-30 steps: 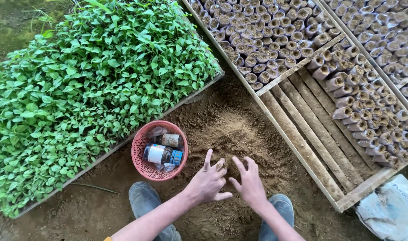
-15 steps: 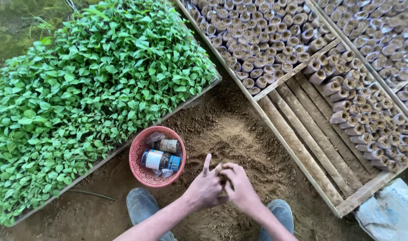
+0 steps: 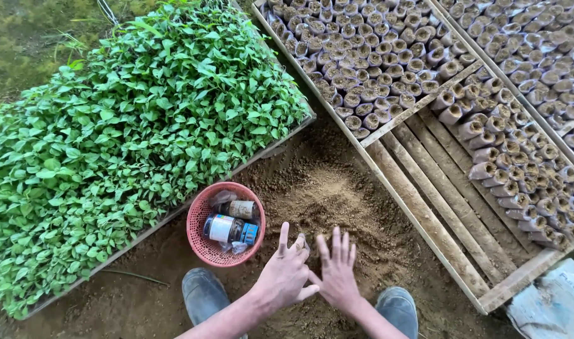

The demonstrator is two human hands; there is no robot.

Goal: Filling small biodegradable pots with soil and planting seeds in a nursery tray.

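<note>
Left hand and right hand, both spread wide and holding nothing, touch side by side above the loose soil mound, just right of the red basket holding small bottles.

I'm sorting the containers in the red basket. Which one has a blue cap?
The one lying nearer the person's feet, with a white label: its blue cap points toward the left hand. The brownish container behind it shows no blue.

Bare forearms, no sleeves; grey rubber boots w/ dirt.
</note>
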